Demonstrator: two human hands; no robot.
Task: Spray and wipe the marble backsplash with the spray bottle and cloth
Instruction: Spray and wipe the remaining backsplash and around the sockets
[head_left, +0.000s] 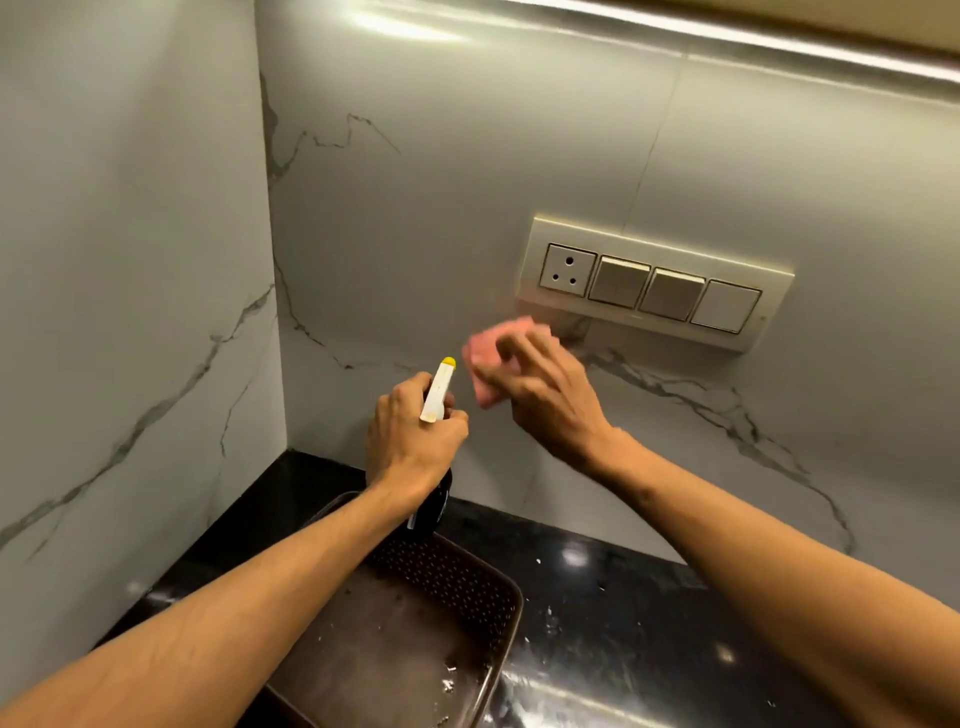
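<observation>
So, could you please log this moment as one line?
left hand: grips spray bottle | right hand: presses cloth on backsplash, below switch plate left end | phase: wipe

Left arm: bare, reaching from near left to far centre | left hand (410, 441): back up, fingers curled round spray bottle (439, 387) neck | right arm: bare, reaching from near right | right hand (545, 395): blurred, fingers spread, pressing cloth (485, 353) | hands near each other, not touching

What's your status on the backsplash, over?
Left hand grips bottle, aimed at backsplash. Right hand presses cloth on it, blurred. Switch panel close above-right of cloth; tray below.
</observation>
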